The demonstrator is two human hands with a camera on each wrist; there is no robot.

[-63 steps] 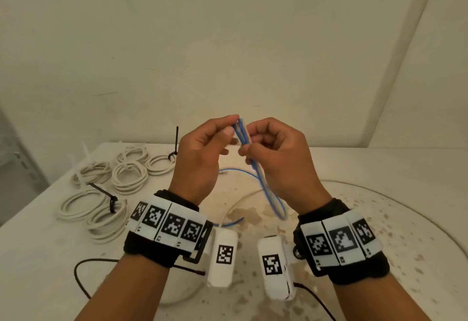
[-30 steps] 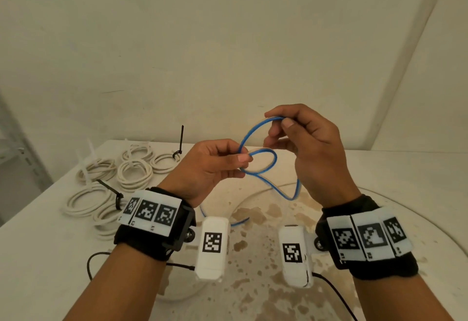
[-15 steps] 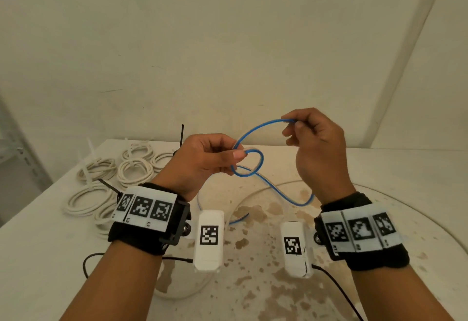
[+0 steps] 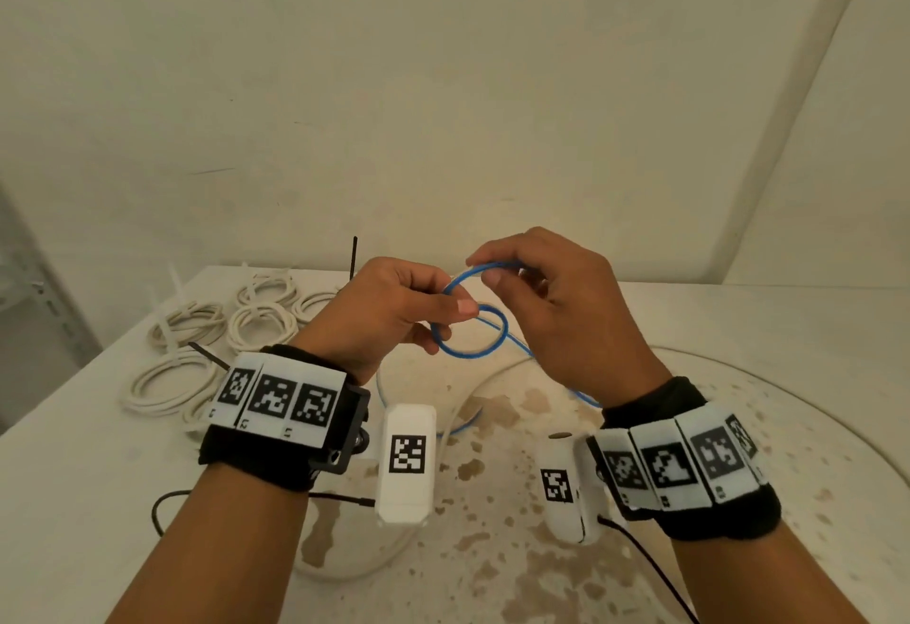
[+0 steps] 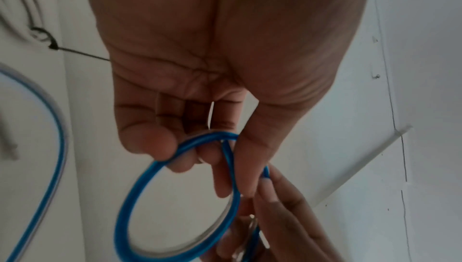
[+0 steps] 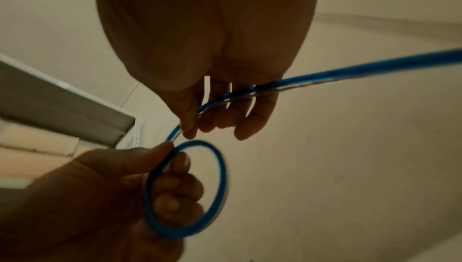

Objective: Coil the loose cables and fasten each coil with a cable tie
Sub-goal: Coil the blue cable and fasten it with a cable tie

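Observation:
A thin blue cable [image 4: 470,350] is held in the air above the table between both hands. My left hand [image 4: 418,313] pinches a small round loop of the blue cable [image 5: 175,197] between thumb and fingers. My right hand [image 4: 512,278] pinches the blue cable [image 6: 250,93] just above that loop, bending a second turn toward it. The rest of the cable trails down under my right wrist to the table. Several white coiled cables [image 4: 256,323] lie at the back left, some bound with a black cable tie [image 4: 207,355].
A round stained glass top [image 4: 812,426] covers the white table [image 4: 74,475] on the right and centre. Black wrist-camera leads [image 4: 162,505] run over the near table. A wall stands close behind the table, and a grey shelf edge [image 4: 29,308] is at far left.
From a folded bundle 2 s ago, the cable has been opened into a small loop in my left hand. My right hand has come down and left, bringing another turn close to that loop.

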